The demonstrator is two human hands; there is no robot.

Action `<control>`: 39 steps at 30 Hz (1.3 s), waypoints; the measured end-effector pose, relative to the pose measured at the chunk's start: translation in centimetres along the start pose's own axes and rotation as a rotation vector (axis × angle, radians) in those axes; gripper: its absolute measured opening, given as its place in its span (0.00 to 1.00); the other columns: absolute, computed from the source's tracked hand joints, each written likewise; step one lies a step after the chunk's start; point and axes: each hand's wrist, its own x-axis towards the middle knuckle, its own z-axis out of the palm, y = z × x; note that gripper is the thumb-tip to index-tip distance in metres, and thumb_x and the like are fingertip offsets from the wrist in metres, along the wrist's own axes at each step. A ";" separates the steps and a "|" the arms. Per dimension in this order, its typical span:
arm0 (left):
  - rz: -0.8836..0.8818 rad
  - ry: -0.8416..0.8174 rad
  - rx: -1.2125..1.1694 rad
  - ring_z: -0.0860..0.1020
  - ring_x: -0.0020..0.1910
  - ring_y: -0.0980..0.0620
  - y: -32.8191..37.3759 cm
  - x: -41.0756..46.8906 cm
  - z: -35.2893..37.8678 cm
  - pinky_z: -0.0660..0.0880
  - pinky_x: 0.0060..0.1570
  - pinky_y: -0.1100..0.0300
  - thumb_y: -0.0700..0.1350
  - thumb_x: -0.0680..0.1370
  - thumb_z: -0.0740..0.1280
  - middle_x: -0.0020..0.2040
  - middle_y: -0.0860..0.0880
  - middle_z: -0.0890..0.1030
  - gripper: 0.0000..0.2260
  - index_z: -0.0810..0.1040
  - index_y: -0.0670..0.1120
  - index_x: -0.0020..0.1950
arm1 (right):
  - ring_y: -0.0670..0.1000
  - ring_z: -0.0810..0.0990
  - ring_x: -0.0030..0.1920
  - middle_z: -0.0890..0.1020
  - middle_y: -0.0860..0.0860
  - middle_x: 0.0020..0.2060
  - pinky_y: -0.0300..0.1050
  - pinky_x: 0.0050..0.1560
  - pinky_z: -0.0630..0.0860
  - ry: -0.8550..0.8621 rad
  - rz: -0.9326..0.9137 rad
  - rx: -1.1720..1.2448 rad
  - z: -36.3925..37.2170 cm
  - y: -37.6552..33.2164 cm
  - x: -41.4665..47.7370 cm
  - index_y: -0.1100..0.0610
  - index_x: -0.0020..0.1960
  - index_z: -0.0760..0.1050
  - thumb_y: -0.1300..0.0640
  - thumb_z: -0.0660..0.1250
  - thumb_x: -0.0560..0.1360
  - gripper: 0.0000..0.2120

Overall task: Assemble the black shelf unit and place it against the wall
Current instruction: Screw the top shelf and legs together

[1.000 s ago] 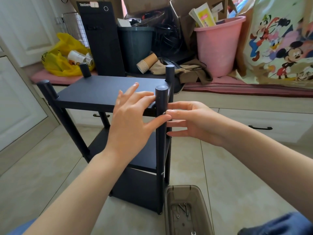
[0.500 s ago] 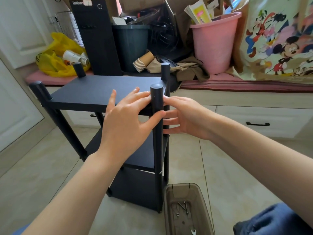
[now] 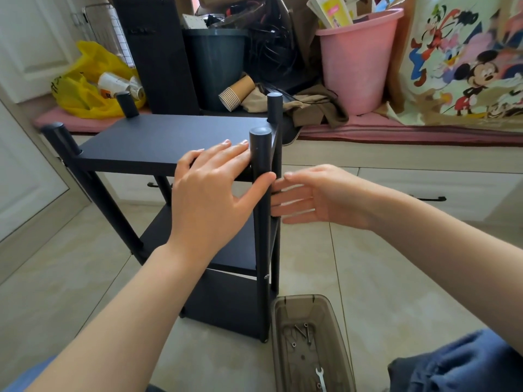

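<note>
The shelf [image 3: 158,142] is seen upright on the floor [image 3: 85,278], in front of a cluttered bench [image 3: 424,157] and not yet set against any wall. Its boards and four posts appear to be mounted, so the assembly is judged nearly done. The left hand [image 3: 215,188] is laid flat on the top board, with the fingers straight and close together. Its thumb is spread away and set against the near right post [image 3: 261,154]. The board is probably pressed down this way so that the frame is steadied. The right hand [image 3: 317,196] is held open beside the same post, fingers straight and together, their tips at the post. Whether it is really touched cannot be told. Most likely the seating of the post is being checked. A box [image 3: 278,335] with screws and a wrench [image 3: 320,376] is placed near the foot of the shelf, within reach in case tightening is needed.
</note>
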 end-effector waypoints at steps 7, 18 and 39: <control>0.046 0.079 0.013 0.77 0.67 0.46 -0.1 -0.4 0.4 0.66 0.68 0.47 0.60 0.80 0.64 0.63 0.46 0.82 0.23 0.82 0.44 0.63 | 0.54 0.86 0.53 0.86 0.55 0.51 0.50 0.54 0.82 -0.180 0.373 -0.437 -3.0 4.9 1.3 0.60 0.59 0.79 0.50 0.62 0.82 0.15; 0.048 0.125 -0.013 0.77 0.67 0.47 0.4 -0.8 0.7 0.65 0.68 0.48 0.57 0.81 0.66 0.62 0.48 0.82 0.20 0.82 0.44 0.63 | 0.55 0.85 0.51 0.85 0.56 0.53 0.50 0.51 0.82 -0.224 0.847 -0.759 -2.4 24.1 6.2 0.61 0.62 0.77 0.55 0.66 0.80 0.14; 0.069 0.098 0.005 0.78 0.62 0.43 0.1 -1.2 1.1 0.69 0.64 0.39 0.56 0.84 0.61 0.58 0.46 0.83 0.21 0.83 0.40 0.58 | 0.57 0.75 0.66 0.69 0.59 0.71 0.46 0.66 0.71 0.029 0.454 -1.014 3.7 41.6 5.4 0.60 0.74 0.64 0.63 0.57 0.82 0.21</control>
